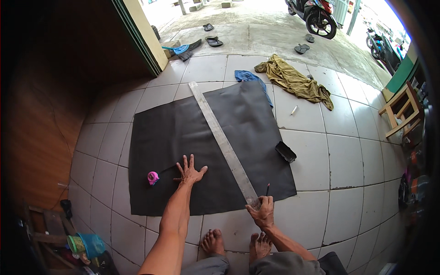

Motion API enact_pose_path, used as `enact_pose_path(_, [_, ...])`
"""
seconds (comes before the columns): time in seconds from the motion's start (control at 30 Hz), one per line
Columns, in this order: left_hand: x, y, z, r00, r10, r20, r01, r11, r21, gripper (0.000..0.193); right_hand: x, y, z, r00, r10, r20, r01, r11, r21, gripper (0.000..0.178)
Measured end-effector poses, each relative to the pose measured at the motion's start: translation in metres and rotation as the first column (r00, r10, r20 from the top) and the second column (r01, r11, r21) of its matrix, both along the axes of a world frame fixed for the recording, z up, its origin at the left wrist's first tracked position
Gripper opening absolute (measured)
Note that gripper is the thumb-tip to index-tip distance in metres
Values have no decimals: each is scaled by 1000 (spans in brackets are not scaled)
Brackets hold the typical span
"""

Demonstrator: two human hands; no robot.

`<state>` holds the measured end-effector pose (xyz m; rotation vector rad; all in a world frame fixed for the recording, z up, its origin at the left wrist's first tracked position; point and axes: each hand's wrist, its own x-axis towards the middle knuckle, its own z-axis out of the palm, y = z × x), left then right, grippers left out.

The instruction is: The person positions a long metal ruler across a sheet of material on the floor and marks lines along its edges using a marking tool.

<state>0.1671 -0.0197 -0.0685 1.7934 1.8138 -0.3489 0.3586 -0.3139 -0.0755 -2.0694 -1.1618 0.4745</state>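
Note:
A large black sheet [160,133], smooth like leather or rubber, lies on the tiled floor before my feet. My left hand [189,171] is spread flat on it, fingers apart, holding nothing. To the left of that hand sits a pink tape measure [153,178]. A long metal straightedge [221,137] crosses the sheet at a slant, from its far edge to its near edge. At the near end, my right hand [262,211] grips the straightedge, and a dark pencil [268,188] sticks up from between its fingers. A small black box-like object [286,152] rests at the sheet's right edge.
Beyond the sheet lie a blue cloth [251,77], an olive garment [295,80] and a small white tube [294,110]. A wooden stool [403,110] stands at the right. Sandals [213,41] and a motorbike [318,18] are outside the doorway. Cluttered shelving with a blue container [93,245] is at lower left.

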Motion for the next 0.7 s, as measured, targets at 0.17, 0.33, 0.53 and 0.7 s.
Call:
enact_pose_path(0.17, [-12, 4, 0, 999, 50, -10, -50, 999, -4, 106, -13, 8, 4, 993, -9, -119, 5, 999, -34, 60])
enact_pose_path(0.33, [-23, 4, -1, 999, 30, -15, -30, 1000, 10, 107, -14, 13, 5, 989, 104, -106, -114, 990, -87, 70])
enact_pose_path(0.53, [-24, -1, 2, 1000, 6, 1, -6, 1000, 28, 105, -23, 17, -6, 981, 163, -107, -168, 985, -37, 69])
enact_pose_path(0.7, [-23, -5, -8, 1000, -16, 10, 15, 996, 91, 100, -31, 20, -11, 986, 134, -101, -143, 986, -87, 70])
